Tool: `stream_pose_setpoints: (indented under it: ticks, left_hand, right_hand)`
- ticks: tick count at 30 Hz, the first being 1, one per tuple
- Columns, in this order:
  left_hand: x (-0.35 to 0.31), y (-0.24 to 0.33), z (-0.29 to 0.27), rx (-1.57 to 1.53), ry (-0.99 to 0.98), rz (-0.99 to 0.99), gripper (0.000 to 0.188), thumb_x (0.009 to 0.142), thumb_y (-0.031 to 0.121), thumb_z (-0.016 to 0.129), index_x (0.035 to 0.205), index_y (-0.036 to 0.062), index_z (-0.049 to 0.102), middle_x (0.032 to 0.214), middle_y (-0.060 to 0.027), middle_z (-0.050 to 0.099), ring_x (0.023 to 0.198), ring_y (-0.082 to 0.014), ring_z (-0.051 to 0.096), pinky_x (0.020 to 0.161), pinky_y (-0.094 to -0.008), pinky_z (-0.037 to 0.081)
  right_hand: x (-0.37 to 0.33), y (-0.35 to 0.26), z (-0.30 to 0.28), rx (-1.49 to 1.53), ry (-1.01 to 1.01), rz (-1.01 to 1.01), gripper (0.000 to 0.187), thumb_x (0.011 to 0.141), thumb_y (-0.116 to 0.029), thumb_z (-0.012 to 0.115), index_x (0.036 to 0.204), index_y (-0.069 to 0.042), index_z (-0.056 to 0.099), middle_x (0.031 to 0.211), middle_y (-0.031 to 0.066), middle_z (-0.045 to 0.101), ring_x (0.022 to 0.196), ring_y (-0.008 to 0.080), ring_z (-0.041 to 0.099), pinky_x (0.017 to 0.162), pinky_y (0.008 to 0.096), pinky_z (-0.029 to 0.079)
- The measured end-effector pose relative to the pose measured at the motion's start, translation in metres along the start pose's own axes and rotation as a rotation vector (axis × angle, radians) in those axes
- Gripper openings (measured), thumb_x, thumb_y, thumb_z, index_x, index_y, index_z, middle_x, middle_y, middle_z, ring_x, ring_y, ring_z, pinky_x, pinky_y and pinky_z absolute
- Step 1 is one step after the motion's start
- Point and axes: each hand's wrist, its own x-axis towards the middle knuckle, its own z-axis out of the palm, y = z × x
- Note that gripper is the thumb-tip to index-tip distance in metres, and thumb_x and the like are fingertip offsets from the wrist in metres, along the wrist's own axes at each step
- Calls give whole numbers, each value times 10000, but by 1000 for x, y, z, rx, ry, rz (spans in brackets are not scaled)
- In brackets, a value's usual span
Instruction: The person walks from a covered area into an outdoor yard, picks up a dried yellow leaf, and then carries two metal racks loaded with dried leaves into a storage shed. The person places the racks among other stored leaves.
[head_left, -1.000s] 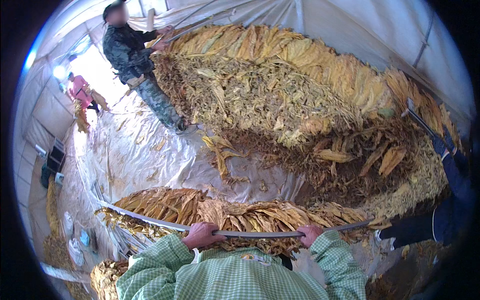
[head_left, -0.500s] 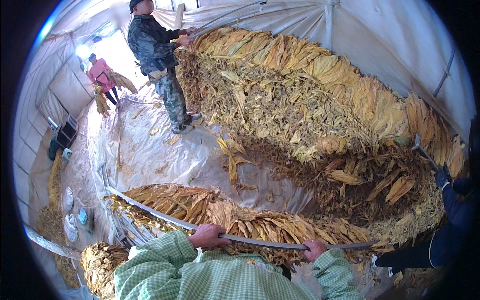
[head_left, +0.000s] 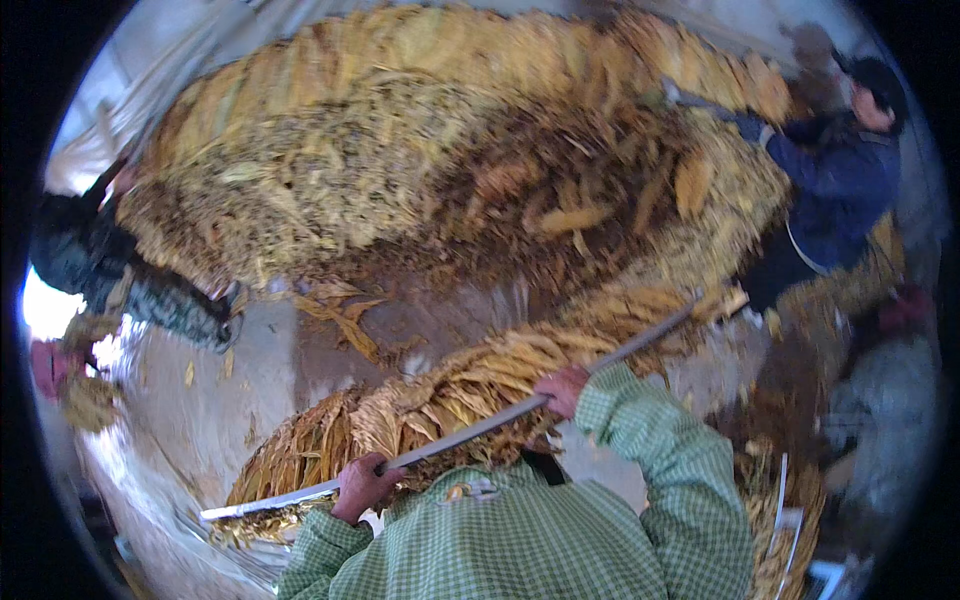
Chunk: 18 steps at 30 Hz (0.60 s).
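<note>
A long, thin grey pole (head_left: 470,430) runs slantwise across in front of me, its left end low and its right end farther away. My left hand (head_left: 367,487) is wrapped round it left of my chest. Farther along, my right hand (head_left: 563,390) also closes on the pole. Just beyond the pole, and partly under it, lies a long low row of dried tobacco leaves (head_left: 410,408), brown and yellow. Whether any leaves are fastened to the pole, I cannot tell.
A large heap of tobacco leaves (head_left: 300,150) rises beyond pale sheeting (head_left: 270,360). At right, a person in dark blue (head_left: 845,205) holds a grey bar-like tool (head_left: 695,98) over it. Another in camouflage (head_left: 170,300) stands left, near one in pink (head_left: 50,365). Leaves (head_left: 790,520) lie at lower right.
My view has swung to the right. The pole now slants up toward the right, where before it sloped down. Both hands keep hold of it.
</note>
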Motion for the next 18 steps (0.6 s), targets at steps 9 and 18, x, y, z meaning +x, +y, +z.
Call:
stream_pose_setpoints:
  ticks: [9,18]
  left_hand:
    - [1,-2,-8,-17,75,39,293,623,283,707,680,18,597,555,-109,533,508,-220,517,498,-337,398]
    - [29,-74,-18,-88,88,125,389,618,357,684,563,12,515,449,-50,401,434,-135,356,412,-322,287]
  right_hand:
    - [-18,-16,-6,79,136,25,132,657,-119,594,788,-111,578,757,71,568,820,271,525,769,446,366]
    - [-5,-56,-30,52,247,-15,172,682,-107,569,851,-131,599,802,78,574,806,272,536,758,442,398]
